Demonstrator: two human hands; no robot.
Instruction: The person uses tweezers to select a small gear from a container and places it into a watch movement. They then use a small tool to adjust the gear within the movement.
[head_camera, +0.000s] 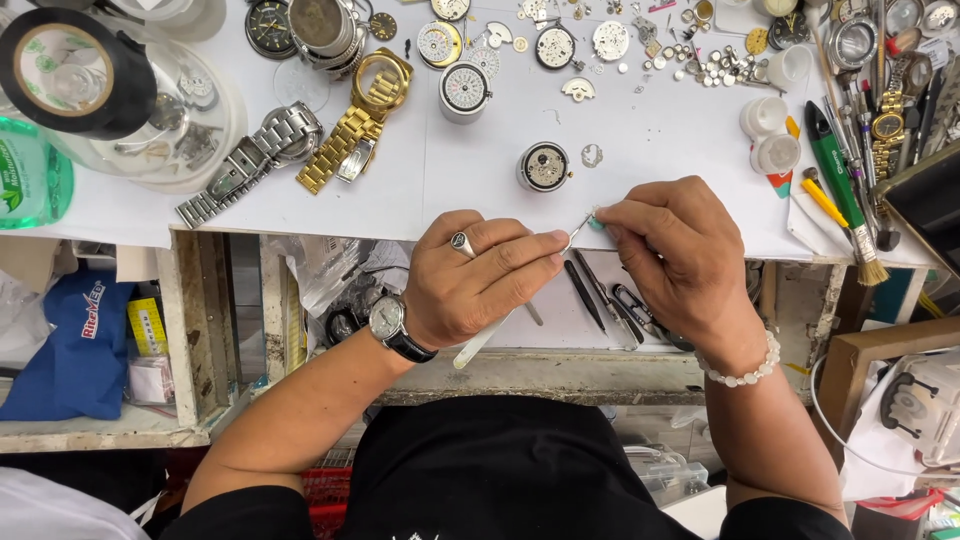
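Note:
My left hand (478, 282), with a ring and a wristwatch, grips a pair of tweezers (520, 292) whose tips reach up to my right hand. My right hand (672, 250), with a white bead bracelet, pinches a small pale green piece (597, 222) between thumb and forefinger, right at the tweezer tips. Both hands hover over the front edge of the white worktop (650, 140). Just beyond them stands a round watch movement (544, 166) in a holder, with a small metal part (591, 155) beside it.
A gold bracelet watch (362, 112) and a steel bracelet watch (258, 155) lie at left, near black tape (75, 72). Movements, dials and small parts crowd the back edge. Brushes, a green tool (835, 170) and small white cups (768, 135) sit at right. Tools lie in an open drawer (600, 300).

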